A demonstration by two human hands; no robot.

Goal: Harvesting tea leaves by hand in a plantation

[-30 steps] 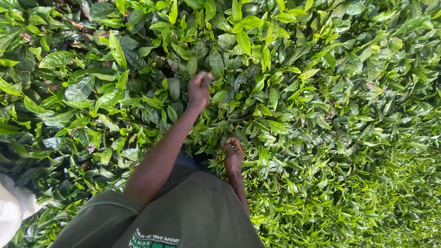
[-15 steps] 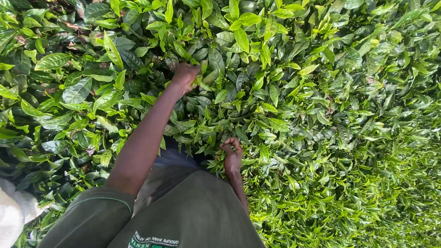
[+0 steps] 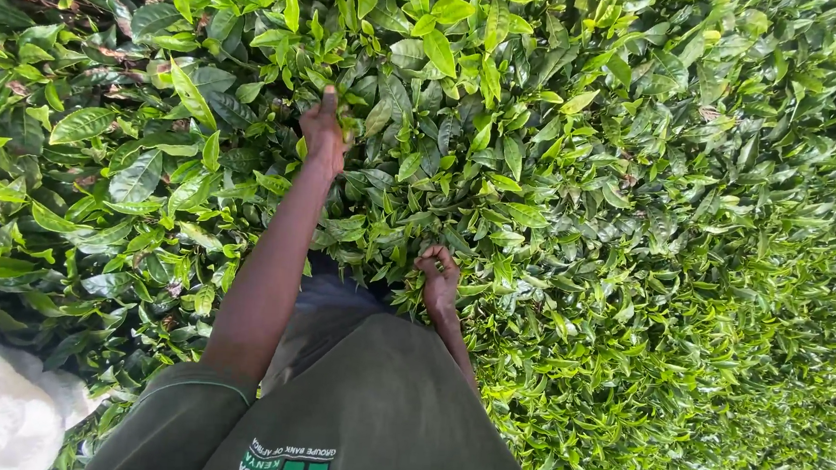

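Olive-green cloth fills the bottom centre of the frame, the person's dark olive-green shirt (image 3: 372, 421) with a small printed patch at its lower edge, and off in the lower left corner sits a soft white fabric bundle (image 3: 1, 414). Just above the shirt, centre frame, the right hand (image 3: 438, 278) rests low at the edge of the foliage, fingers curled in together into a loose fist; whether any leaves sit inside it, I cannot tell. Up from the left sleeve runs a long bare forearm, and at its end, in the upper middle of the frame, the left hand (image 3: 324, 132) is pushed into the dense glossy green tea bushes (image 3: 571, 176), thumb pointing up, the other fingers closed among the small bright green leaf shoots (image 3: 348, 119) right beside them and partly hidden by foliage. Leaves spread across the whole frame: broad, dark ones at upper left, and paler, sunlit yellow-green tips toward the right edge and lower right.
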